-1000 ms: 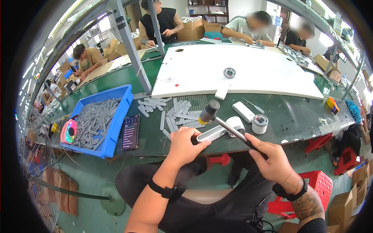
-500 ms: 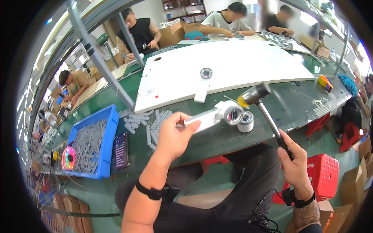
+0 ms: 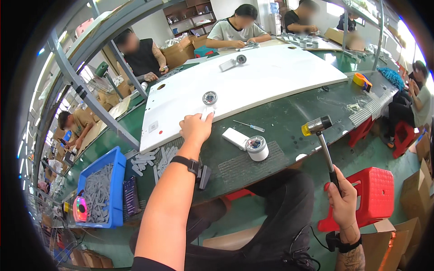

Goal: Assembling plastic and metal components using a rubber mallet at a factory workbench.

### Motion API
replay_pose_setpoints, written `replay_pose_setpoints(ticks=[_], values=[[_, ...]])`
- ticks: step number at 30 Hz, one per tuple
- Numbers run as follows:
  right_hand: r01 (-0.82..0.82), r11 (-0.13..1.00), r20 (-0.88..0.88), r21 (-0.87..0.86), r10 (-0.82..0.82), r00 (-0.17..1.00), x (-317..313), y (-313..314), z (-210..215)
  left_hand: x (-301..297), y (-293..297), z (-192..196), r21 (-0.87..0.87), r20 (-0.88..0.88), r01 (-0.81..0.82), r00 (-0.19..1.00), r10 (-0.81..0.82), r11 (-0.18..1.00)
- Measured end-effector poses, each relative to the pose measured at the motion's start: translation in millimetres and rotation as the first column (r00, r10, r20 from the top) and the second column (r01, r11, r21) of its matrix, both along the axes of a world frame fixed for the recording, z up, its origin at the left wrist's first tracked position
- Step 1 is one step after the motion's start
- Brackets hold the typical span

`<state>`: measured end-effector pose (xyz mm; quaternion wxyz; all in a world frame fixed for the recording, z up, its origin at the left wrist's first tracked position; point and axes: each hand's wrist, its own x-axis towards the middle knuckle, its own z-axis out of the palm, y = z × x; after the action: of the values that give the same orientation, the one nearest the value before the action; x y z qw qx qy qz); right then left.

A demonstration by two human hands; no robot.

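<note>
My left hand [image 3: 196,128] reaches to the near edge of the white board [image 3: 181,108], its fingers closed on the handle of a white handheld device [image 3: 209,98] with a round, clear-faced head. In my right hand [image 3: 343,194], held up past the table's front edge, is a mallet [image 3: 323,147] with a black face and a yellow face. A second such device [image 3: 257,148] rests on the ribbed mat between my hands, handle toward the left. Farther back on the board lies a third one [image 3: 229,64]. A small screwdriver [image 3: 248,125] lies behind the mat.
At the left a blue bin [image 3: 118,189] holds many grey strips; loose grey strips [image 3: 143,161] and a phone [image 3: 131,196] lie beside it. An orange tape roll [image 3: 361,80] sits at right. Metal posts rise at the left. A red stool [image 3: 377,194] stands by my right arm. Co-workers sit across.
The device held up near the mallet now lies farther back on the board, and my left hand has moved to another device. The mallet stays in my right hand. The view has shifted.
</note>
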<state>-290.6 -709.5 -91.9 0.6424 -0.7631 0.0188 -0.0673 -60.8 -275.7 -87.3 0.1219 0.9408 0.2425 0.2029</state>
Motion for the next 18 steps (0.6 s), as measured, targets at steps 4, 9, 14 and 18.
replay_pose_setpoints(ticks=[4,9,14,18], values=[[-0.033,0.997,0.005,0.069,0.032,0.999,4.9,11.7,-7.5,-27.7,23.3,-0.7,-0.215,0.097,0.174,0.983,-0.157,0.961],[-0.050,0.996,0.006,0.078,0.050,0.999,6.5,21.8,-12.8,-117.7,41.3,-13.3,-0.270,0.360,0.483,0.853,-0.378,0.833],[-0.088,0.988,-0.050,0.125,0.094,0.994,12.6,26.4,-16.6,-204.2,21.7,-18.1,-0.191,0.242,0.522,0.846,-0.476,0.831],[-0.118,0.982,-0.052,0.148,0.127,0.991,13.0,40.1,-8.0,-190.6,39.6,-10.5,-0.157,0.293,0.514,0.839,-0.458,0.843]])
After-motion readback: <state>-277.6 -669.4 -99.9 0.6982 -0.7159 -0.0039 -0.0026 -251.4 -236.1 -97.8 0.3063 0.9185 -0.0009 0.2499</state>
